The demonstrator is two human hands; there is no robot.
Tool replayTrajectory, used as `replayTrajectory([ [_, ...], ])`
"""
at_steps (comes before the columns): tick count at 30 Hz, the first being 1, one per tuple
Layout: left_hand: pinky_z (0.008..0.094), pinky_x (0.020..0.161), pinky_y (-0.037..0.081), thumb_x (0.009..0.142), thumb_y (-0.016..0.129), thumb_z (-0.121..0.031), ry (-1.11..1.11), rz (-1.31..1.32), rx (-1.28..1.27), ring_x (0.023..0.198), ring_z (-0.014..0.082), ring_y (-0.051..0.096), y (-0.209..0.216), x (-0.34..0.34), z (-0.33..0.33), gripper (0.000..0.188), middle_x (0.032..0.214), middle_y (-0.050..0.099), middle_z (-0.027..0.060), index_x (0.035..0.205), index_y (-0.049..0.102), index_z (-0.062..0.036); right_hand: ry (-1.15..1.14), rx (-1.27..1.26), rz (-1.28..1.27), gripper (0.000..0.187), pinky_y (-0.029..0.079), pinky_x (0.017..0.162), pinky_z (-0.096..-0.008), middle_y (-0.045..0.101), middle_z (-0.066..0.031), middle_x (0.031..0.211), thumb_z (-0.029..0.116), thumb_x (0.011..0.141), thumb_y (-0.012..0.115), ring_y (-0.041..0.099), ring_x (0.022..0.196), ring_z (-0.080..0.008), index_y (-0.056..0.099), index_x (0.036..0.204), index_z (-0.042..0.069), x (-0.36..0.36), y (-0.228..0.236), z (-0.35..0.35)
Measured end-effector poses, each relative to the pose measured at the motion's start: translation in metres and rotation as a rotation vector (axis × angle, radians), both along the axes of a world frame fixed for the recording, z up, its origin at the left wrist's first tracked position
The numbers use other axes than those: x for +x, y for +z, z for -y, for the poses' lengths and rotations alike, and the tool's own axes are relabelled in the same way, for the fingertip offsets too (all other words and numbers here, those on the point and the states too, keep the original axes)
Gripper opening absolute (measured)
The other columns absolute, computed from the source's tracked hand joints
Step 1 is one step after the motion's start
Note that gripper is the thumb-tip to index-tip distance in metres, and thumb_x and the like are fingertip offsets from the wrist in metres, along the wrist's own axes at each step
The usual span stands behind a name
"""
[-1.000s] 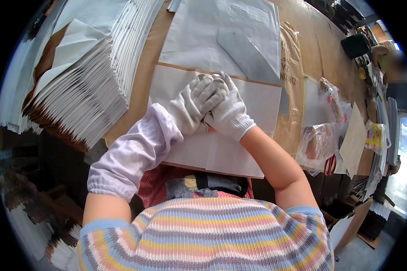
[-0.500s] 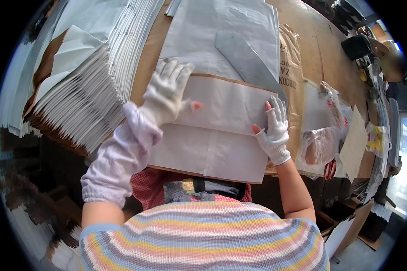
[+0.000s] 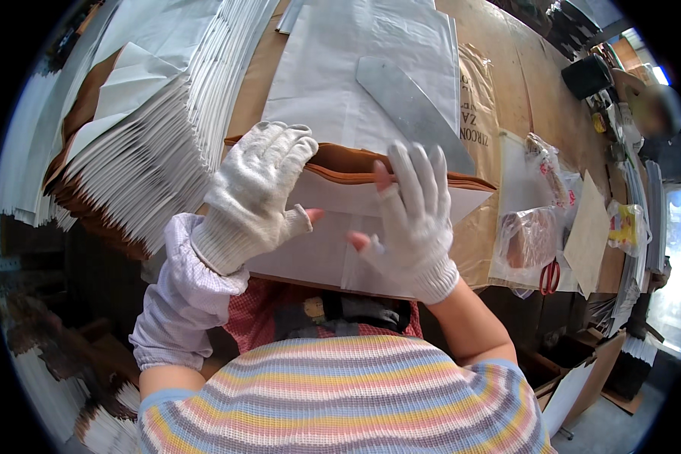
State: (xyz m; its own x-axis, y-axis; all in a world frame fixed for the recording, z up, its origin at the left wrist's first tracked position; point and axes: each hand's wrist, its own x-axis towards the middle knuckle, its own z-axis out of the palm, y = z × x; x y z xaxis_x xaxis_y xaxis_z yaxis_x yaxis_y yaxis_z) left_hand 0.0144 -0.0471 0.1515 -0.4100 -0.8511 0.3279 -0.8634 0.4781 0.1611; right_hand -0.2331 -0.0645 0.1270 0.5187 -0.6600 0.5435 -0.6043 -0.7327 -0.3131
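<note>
A white paper bag with a brown inner layer (image 3: 333,250) lies folded before me, its far end gaping to show the brown lining. My left hand (image 3: 257,181), in a white knit glove with a bare thumb tip, rests on the bag's left side with fingers stretched out. Over the right half is my right hand (image 3: 412,216), gloved with bare thumb and index tips, fingers spread; whether it touches the paper I cannot tell. Beyond the opening, a flat grey metal plate (image 3: 408,106) with an angled end lies on white bag sheets (image 3: 325,76).
A tall fanned stack of white bags with brown lining (image 3: 136,144) stands at the left. On the right are a brown printed sack (image 3: 477,113), clear plastic bags (image 3: 528,234), red-handled scissors (image 3: 550,277) and a beige card (image 3: 586,234). Another person (image 3: 654,110) is blurred at the far right.
The bag's flat folded flap has risen and opened into a gap showing brown lining. My left hand came nearer to me; my right hand moved left over the bag.
</note>
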Motion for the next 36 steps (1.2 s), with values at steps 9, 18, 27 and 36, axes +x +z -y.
replayTrajectory([
  [9, 0.0446, 0.098, 0.051, 0.083, 0.075, -0.022, 0.275, 0.44, -0.299, 0.103, 0.026, 0.065, -0.029, -0.029, 0.093, 0.037, 0.105, 0.068, 0.0108, 0.113, 0.063, -0.004, 0.34, 0.004, -0.126, 0.018, 0.051, 0.109, -0.047, 0.068, -0.009, 0.109, 0.015, 0.073, 0.072, 0.065, 0.11, -0.0321, 0.067, 0.088, 0.008, 0.002, -0.02, -0.038],
  [18, 0.0414, 0.097, 0.053, 0.09, 0.068, -0.025, -0.095, -0.03, 0.599, 0.108, 0.0294, 0.067, -0.064, -0.055, -0.058, 0.027, 0.104, 0.073, 0.0112, 0.11, 0.073, -0.0083, -0.065, 0.793, 1.002, 0.095, 0.03, 0.122, -0.0407, 0.054, -0.0188, 0.152, 0.075, 0.103, 0.027, 0.046, 0.145, -0.028, 0.052, 0.148, -0.006, -0.119, -0.139, -0.031],
  [27, 0.0514, 0.1, 0.053, 0.104, 0.048, -0.033, -0.456, 0.117, 0.102, 0.125, 0.0356, 0.062, -0.136, -0.136, -0.01, 0.05, 0.142, 0.057, 0.0211, 0.146, 0.053, -0.0072, 0.127, 0.988, 1.261, 0.104, 0.021, 0.127, -0.0435, 0.042, -0.02, 0.162, 0.079, 0.099, 0.035, 0.035, 0.152, -0.0324, 0.041, 0.153, -0.009, -0.115, -0.133, -0.009],
  [36, 0.049, 0.126, 0.022, 0.104, 0.043, -0.038, -0.164, 0.448, 0.7, 0.149, 0.0331, 0.038, -0.129, -0.126, 0.042, 0.061, 0.158, 0.044, 0.0193, 0.156, 0.042, -0.0058, -0.041, 0.304, 0.006, 0.073, 0.026, 0.126, -0.0529, 0.051, -0.0269, 0.151, 0.033, 0.082, 0.073, 0.043, 0.144, -0.0454, 0.055, 0.142, -0.005, -0.092, -0.111, 0.002],
])
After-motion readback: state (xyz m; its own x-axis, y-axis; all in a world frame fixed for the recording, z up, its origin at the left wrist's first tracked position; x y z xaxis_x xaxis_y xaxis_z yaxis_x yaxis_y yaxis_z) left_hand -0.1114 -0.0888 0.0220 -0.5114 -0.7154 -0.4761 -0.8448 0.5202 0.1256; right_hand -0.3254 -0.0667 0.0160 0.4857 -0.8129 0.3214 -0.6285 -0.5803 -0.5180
